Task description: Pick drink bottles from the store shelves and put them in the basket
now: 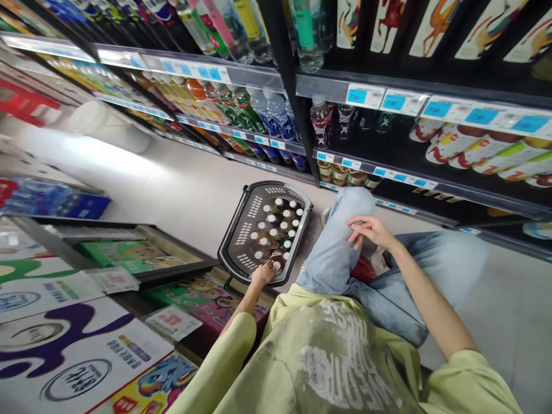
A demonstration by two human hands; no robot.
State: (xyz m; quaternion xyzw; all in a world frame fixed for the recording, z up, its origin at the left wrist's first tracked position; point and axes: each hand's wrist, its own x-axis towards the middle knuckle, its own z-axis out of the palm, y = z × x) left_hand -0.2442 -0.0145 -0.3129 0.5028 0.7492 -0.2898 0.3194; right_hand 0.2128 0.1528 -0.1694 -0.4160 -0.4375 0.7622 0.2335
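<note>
A grey and black shopping basket (pixel 233 241) stands on the floor in front of me, with several white-capped drink bottles (pixel 276 233) upright in its right part. My left hand (pixel 264 273) reaches over the basket's near edge, its fingers closed round the top of a dark bottle (pixel 278 263) at the near end of the group. Over my bent knee, my right hand (pixel 371 231) hangs with its fingers loosely stretched and nothing in it. Nearest to that hand are my jeans (pixel 340 230).
Shelves of bottled drinks (pixel 241 106) with price tags run along the far side. Fallen cartons or cans (pixel 478 146) lie on a shelf at right. Stacked boxes (pixel 77 345) stand close on my left. A white bucket (pixel 107 126) and blue bottle packs (pixel 52 198) are on the floor further left.
</note>
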